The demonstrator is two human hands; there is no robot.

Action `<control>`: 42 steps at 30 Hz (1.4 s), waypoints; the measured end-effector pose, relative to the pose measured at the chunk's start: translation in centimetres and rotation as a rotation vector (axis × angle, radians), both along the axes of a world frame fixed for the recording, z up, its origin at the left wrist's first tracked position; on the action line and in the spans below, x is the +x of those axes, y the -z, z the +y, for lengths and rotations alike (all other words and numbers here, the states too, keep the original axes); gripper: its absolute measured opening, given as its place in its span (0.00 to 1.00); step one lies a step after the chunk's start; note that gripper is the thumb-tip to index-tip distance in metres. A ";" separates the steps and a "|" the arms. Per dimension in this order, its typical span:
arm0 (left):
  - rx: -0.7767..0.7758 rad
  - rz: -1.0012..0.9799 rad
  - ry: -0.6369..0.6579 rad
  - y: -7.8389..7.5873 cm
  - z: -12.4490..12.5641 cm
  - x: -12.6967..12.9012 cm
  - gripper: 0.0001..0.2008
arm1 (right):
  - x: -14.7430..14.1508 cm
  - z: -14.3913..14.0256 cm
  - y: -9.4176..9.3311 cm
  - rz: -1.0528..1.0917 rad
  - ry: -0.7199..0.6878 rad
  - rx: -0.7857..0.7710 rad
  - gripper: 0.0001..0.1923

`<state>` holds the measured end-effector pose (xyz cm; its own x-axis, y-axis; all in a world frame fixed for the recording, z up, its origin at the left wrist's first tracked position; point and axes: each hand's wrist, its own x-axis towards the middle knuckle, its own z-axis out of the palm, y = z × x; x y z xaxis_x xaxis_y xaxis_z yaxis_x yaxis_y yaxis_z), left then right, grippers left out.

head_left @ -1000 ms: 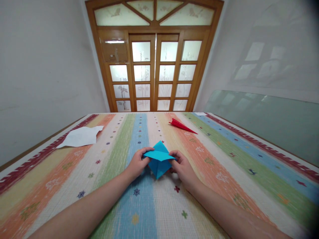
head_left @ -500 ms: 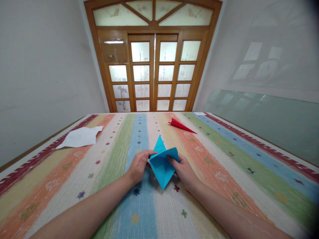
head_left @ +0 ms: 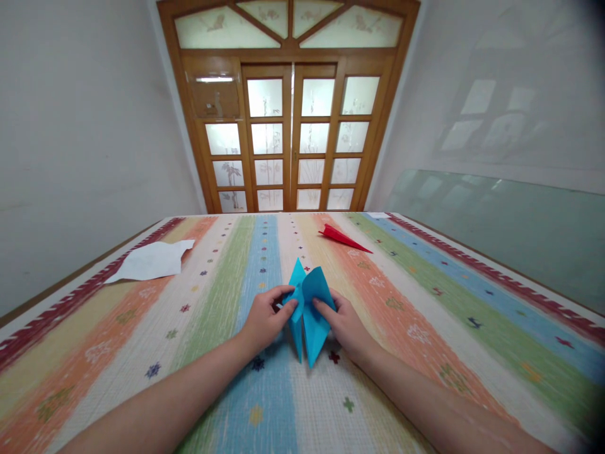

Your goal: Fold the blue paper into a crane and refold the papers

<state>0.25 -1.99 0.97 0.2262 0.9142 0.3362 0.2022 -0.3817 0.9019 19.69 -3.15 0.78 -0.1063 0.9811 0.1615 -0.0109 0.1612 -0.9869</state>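
Head view. Two bare hands, one folded origami piece in blue paper [head_left: 317, 325], serving here as the landmark. The left hand [head_left: 265, 318] is closing narrowly at the landmark's left side, its thumb lying on the near face of the left flap and its index finger curling at the upper edge. The right hand [head_left: 348, 320] is pinching the right flap, thumb on the near face, the other fingers partly hiding behind it. Both flaps are standing tilted; two sharp tips are pointing towards the wearer with a slim gap between them, and another tip is pointing away. Whether the underside is touching the cloth, one cannot tell.

One striped tablecloth [head_left: 397, 306], patterned with small motifs, is spreading beneath and around the landmark. One red folded-paper dart [head_left: 348, 239] is lying beyond the landmark, to its right. One creased white paper sheet [head_left: 152, 261] is lying well apart, to its left and farther off. One wooden-framed glazed door [head_left: 297, 55] is standing far beyond the landmark; one pale green panel [head_left: 501, 214] is rising far to its right.
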 end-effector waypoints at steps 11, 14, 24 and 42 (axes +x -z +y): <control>-0.050 -0.078 0.018 0.2 0.2 0.0 0.20 | -0.4 -0.6 0.2 0.007 -0.025 0.008 0.20; -0.089 -0.082 0.070 0.2 0.0 0.0 0.23 | -0.3 -0.1 0.6 -0.004 0.027 0.019 0.18; 0.013 -0.072 -0.102 -0.8 -0.5 1.1 0.12 | -1.0 -1.4 -0.7 -0.250 0.003 0.258 0.18; 0.002 -0.073 -0.015 -1.7 0.8 0.1 0.13 | -0.7 -1.5 -1.0 -0.373 0.049 0.354 0.20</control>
<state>0.39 -1.15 2.67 0.1872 0.9166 0.3533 0.1412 -0.3811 0.9137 19.03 -4.63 1.78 -0.1749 0.8784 0.4447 0.3472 0.4777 -0.8070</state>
